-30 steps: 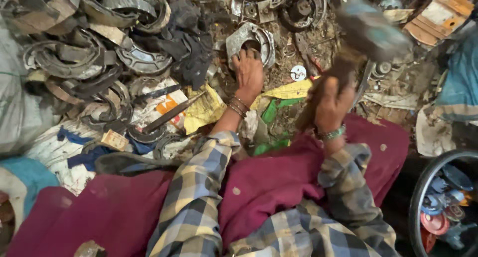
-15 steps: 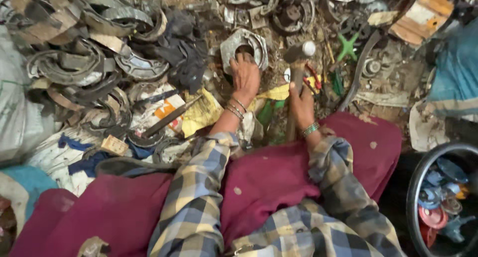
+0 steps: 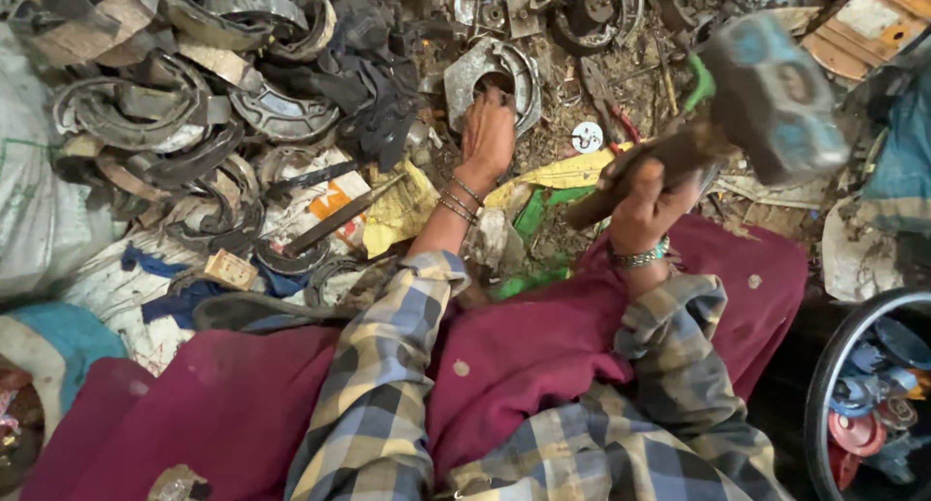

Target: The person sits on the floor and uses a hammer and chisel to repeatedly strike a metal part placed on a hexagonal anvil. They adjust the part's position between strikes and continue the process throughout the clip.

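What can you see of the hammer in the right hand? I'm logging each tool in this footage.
The hammer has a heavy, blocky grey metal head with worn bluish patches and a dark wooden handle. The right hand grips the handle near its lower end and holds the hammer raised, head up and tilted right, blurred, above the scrap-strewn ground. Nothing but that hand touches it.

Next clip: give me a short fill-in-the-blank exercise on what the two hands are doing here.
1. The right hand grips a raised ____ by its wooden handle.
2. The left hand rests on a curved metal part lying on the ____.
3. Both wrists wear ____.

Missing words: hammer; ground; bangles
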The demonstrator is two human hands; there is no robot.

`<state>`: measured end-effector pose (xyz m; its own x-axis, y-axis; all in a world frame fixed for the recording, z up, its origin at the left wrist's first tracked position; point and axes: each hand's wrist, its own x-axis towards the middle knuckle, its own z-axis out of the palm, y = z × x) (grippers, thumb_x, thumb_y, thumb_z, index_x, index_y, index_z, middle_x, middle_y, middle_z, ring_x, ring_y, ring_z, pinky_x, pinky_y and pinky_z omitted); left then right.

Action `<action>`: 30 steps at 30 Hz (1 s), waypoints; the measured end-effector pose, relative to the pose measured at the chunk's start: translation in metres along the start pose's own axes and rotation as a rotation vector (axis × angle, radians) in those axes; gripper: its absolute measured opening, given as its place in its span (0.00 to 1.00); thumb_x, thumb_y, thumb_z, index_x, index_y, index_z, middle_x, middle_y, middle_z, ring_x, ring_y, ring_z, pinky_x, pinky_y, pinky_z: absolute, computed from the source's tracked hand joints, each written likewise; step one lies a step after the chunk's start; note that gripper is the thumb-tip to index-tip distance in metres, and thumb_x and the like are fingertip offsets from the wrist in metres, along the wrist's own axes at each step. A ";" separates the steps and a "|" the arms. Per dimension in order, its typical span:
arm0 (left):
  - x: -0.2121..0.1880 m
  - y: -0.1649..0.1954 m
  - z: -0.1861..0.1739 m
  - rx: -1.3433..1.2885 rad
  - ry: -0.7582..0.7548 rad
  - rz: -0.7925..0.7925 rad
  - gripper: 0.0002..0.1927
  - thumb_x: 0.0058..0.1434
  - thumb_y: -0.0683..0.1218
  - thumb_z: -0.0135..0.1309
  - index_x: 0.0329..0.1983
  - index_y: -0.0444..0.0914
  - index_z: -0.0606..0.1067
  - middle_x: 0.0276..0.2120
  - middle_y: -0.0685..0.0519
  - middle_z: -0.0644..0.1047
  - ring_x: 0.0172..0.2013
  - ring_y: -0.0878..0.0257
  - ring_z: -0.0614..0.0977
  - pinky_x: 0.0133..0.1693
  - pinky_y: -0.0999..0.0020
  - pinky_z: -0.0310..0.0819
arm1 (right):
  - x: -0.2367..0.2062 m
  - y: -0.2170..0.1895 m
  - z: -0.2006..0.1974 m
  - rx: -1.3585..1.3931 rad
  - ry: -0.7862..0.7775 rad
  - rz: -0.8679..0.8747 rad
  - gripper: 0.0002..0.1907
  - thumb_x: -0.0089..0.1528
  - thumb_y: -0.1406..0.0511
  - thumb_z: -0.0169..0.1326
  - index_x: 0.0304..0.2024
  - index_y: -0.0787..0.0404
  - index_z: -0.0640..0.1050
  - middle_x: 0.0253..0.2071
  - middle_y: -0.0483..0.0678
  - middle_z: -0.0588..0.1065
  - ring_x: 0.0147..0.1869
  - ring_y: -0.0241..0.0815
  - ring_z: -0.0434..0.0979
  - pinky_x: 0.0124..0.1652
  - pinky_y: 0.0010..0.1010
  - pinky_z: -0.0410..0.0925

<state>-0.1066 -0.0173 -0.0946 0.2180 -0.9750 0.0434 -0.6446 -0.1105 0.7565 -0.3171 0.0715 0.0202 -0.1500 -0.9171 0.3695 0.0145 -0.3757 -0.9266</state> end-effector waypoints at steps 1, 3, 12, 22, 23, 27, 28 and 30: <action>-0.001 -0.001 -0.001 0.111 -0.034 0.083 0.12 0.67 0.44 0.48 0.41 0.30 0.76 0.46 0.34 0.77 0.49 0.39 0.78 0.53 0.47 0.71 | -0.004 0.016 -0.004 -0.017 0.023 0.023 0.20 0.70 0.57 0.56 0.54 0.65 0.69 0.37 0.51 0.77 0.32 0.43 0.78 0.32 0.36 0.74; -0.002 -0.002 -0.002 0.330 -0.101 0.248 0.09 0.61 0.40 0.48 0.33 0.33 0.79 0.46 0.37 0.77 0.50 0.42 0.79 0.54 0.49 0.72 | -0.018 0.055 -0.003 -0.582 -0.062 -0.134 0.24 0.78 0.57 0.54 0.61 0.75 0.69 0.53 0.61 0.76 0.53 0.61 0.78 0.53 0.50 0.72; 0.012 0.002 -0.001 0.334 -0.058 0.202 0.05 0.53 0.36 0.58 0.33 0.35 0.80 0.46 0.37 0.76 0.46 0.42 0.81 0.45 0.49 0.78 | -0.002 0.036 -0.002 -0.306 0.057 0.586 0.21 0.68 0.52 0.55 0.48 0.64 0.72 0.27 0.46 0.74 0.26 0.37 0.74 0.24 0.29 0.67; -0.002 0.000 -0.012 0.266 -0.034 0.288 0.11 0.48 0.39 0.62 0.35 0.33 0.79 0.43 0.35 0.77 0.43 0.41 0.81 0.43 0.49 0.78 | 0.016 -0.001 0.003 -0.128 0.040 -0.001 0.22 0.73 0.52 0.57 0.49 0.66 0.72 0.32 0.52 0.75 0.31 0.47 0.79 0.31 0.33 0.72; -0.002 -0.001 -0.011 0.262 -0.043 0.281 0.08 0.49 0.40 0.62 0.33 0.33 0.80 0.43 0.35 0.77 0.42 0.40 0.81 0.44 0.50 0.78 | 0.008 0.019 0.009 -0.386 -0.017 0.109 0.22 0.73 0.52 0.58 0.49 0.67 0.73 0.33 0.52 0.76 0.32 0.49 0.80 0.32 0.34 0.72; 0.005 0.002 -0.002 0.213 0.152 0.268 0.05 0.59 0.37 0.58 0.37 0.30 0.79 0.41 0.35 0.77 0.42 0.40 0.82 0.43 0.49 0.79 | -0.015 0.070 0.016 -0.860 -0.245 0.180 0.22 0.72 0.53 0.58 0.45 0.68 0.75 0.31 0.52 0.75 0.31 0.47 0.80 0.31 0.34 0.71; 0.007 0.003 -0.001 0.256 0.111 0.272 0.05 0.55 0.37 0.57 0.34 0.30 0.80 0.43 0.33 0.76 0.41 0.40 0.82 0.40 0.50 0.79 | -0.018 0.071 0.015 -0.663 -0.171 0.466 0.21 0.69 0.53 0.56 0.44 0.66 0.74 0.27 0.49 0.74 0.26 0.42 0.77 0.27 0.32 0.70; 0.008 0.005 0.000 0.325 0.021 0.251 0.06 0.47 0.36 0.55 0.27 0.31 0.81 0.47 0.30 0.76 0.37 0.40 0.83 0.35 0.51 0.79 | -0.014 0.055 0.009 -0.398 -0.063 0.661 0.19 0.68 0.54 0.55 0.44 0.64 0.73 0.25 0.45 0.73 0.23 0.35 0.74 0.24 0.29 0.68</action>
<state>-0.1086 -0.0258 -0.0903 0.0370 -0.9756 0.2162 -0.8770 0.0720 0.4750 -0.3051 0.0624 -0.0354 -0.1770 -0.9444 -0.2772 -0.2771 0.3181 -0.9067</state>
